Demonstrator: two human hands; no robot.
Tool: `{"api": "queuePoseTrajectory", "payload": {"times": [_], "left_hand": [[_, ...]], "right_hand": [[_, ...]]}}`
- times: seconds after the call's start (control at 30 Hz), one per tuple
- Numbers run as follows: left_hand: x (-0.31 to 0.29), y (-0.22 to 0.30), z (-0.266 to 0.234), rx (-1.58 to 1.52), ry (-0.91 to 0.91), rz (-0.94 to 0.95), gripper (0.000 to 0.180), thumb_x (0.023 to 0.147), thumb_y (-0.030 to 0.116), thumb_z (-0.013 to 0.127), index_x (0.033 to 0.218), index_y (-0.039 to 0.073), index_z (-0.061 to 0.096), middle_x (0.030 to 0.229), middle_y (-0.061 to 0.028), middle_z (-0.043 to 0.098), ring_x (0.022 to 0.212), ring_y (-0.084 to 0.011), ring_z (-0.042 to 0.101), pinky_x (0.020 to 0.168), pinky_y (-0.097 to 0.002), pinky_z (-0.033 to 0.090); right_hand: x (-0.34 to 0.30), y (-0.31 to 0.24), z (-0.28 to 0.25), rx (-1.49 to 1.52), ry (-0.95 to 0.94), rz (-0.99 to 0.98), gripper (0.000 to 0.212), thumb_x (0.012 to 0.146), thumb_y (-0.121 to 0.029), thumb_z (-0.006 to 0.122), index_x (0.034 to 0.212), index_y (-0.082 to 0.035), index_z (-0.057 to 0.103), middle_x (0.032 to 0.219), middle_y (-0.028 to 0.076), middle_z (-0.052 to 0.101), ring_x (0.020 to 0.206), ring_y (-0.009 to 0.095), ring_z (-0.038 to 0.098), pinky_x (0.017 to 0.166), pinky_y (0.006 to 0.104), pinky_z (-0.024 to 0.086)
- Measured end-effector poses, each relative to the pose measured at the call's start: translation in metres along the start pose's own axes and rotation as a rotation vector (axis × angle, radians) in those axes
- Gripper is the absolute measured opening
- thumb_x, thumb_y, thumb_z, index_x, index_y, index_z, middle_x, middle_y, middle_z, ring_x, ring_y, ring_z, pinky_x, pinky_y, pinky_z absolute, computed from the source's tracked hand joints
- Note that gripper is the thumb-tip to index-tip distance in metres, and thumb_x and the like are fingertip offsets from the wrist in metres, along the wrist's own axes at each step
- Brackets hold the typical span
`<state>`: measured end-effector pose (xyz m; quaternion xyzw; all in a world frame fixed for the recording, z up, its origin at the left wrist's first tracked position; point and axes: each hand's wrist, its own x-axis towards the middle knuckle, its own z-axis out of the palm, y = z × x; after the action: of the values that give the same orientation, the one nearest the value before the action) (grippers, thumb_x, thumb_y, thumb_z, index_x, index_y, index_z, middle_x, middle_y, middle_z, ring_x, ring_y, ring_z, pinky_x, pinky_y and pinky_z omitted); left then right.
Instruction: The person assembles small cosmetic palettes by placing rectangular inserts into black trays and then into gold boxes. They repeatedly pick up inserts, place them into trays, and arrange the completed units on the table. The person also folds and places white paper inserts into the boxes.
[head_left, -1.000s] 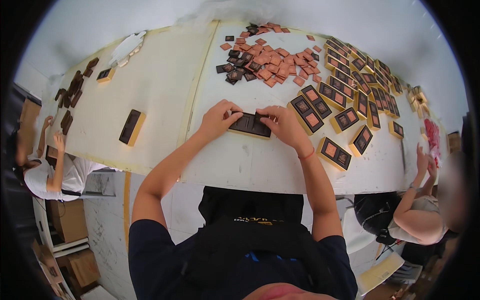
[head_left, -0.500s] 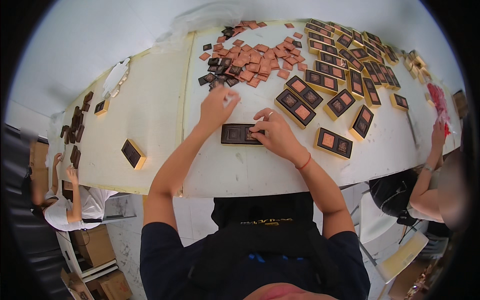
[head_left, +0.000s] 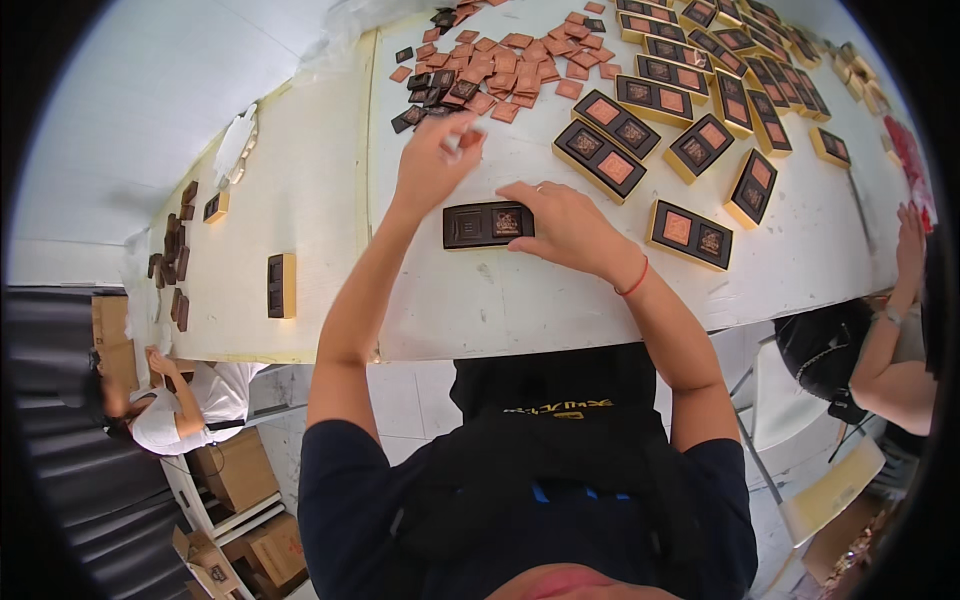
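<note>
A small rectangular box [head_left: 464,226] with a dark two-compartment insert lies on the table in front of me. Its left compartment is bare; a dark embossed square piece [head_left: 508,222] sits in the right one. My right hand [head_left: 575,228] grips the box's right end, thumb on the near edge and index finger on the far edge. My left hand [head_left: 436,168] hovers beyond the box, beside the heap of loose square pieces, its fingertips blurred; whether it holds anything cannot be made out. That heap mixes copper-coloured pieces [head_left: 505,75] and dark pieces [head_left: 437,92].
Several gold-sided boxes [head_left: 690,235] holding one copper and one dark piece crowd the right side. An unfilled box [head_left: 282,285] stands on the left table section [head_left: 325,200]. Co-workers sit at far left [head_left: 190,405] and far right [head_left: 905,340]; red material [head_left: 908,170] lies near the right one.
My right hand has shifted from pressing the dark piece to gripping the box's right end. My left hand stays near the heap. The whole view has shifted slightly.
</note>
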<state>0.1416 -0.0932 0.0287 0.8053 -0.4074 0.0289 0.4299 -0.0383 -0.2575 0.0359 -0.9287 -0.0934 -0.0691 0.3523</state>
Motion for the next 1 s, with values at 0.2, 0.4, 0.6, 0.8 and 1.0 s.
{"api": "queuePoseTrajectory", "payload": {"times": [0.2, 0.4, 0.6, 0.8, 1.0], "left_hand": [[-0.096, 0.04, -0.018, 0.227, -0.052, -0.147, 0.047, 0.074, 0.02, 0.087, 0.117, 0.01, 0.071, 0.094, -0.0032, 0.061, 0.084, -0.015, 0.059, 0.072, -0.0281, 0.049], [-0.118, 0.045, -0.027, 0.355, 0.103, 0.101, 0.059, 0.073, 0.026, 0.087, 0.125, 0.01, 0.066, 0.115, -0.0079, 0.066, 0.109, -0.0271, 0.061, 0.09, -0.0375, 0.051], [-0.141, 0.045, -0.018, 0.406, -0.114, 0.124, 0.063, 0.079, 0.024, 0.082, 0.136, 0.01, 0.06, 0.146, -0.0079, 0.054, 0.138, -0.0335, 0.045, 0.113, -0.0458, 0.037], [-0.138, 0.042, -0.026, 0.4, -0.163, 0.196, 0.064, 0.081, 0.026, 0.081, 0.137, 0.009, 0.056, 0.146, -0.008, 0.052, 0.137, -0.0334, 0.044, 0.114, -0.0487, 0.035], [-0.164, -0.053, -0.099, 0.504, 0.35, -0.158, 0.078, 0.08, 0.03, 0.082, 0.144, 0.004, 0.046, 0.152, -0.0197, 0.043, 0.143, -0.0377, 0.036, 0.117, -0.0516, 0.027]], "right_hand": [[-0.004, 0.005, 0.012, -0.019, 0.126, -0.122, 0.042, 0.077, -0.017, 0.081, 0.115, -0.008, 0.067, 0.117, 0.013, 0.069, 0.108, 0.034, 0.063, 0.093, 0.042, 0.051], [-0.007, -0.002, 0.004, -0.095, 0.117, -0.225, 0.035, 0.079, -0.016, 0.079, 0.113, -0.011, 0.072, 0.12, 0.009, 0.069, 0.122, 0.031, 0.056, 0.103, 0.0426, 0.044], [-0.011, -0.003, 0.007, -0.217, 0.081, -0.262, 0.024, 0.081, -0.017, 0.077, 0.104, -0.011, 0.076, 0.118, 0.005, 0.07, 0.125, 0.028, 0.055, 0.104, 0.0427, 0.042], [-0.006, -0.011, 0.019, -0.192, 0.048, -0.143, 0.037, 0.077, -0.009, 0.078, 0.112, -0.01, 0.067, 0.12, 0.006, 0.064, 0.123, 0.031, 0.054, 0.099, 0.0425, 0.045], [-0.002, -0.01, 0.007, -0.063, 0.29, -0.111, 0.049, 0.072, -0.005, 0.078, 0.118, -0.011, 0.062, 0.124, 0.011, 0.059, 0.117, 0.032, 0.054, 0.097, 0.0427, 0.044]]}}
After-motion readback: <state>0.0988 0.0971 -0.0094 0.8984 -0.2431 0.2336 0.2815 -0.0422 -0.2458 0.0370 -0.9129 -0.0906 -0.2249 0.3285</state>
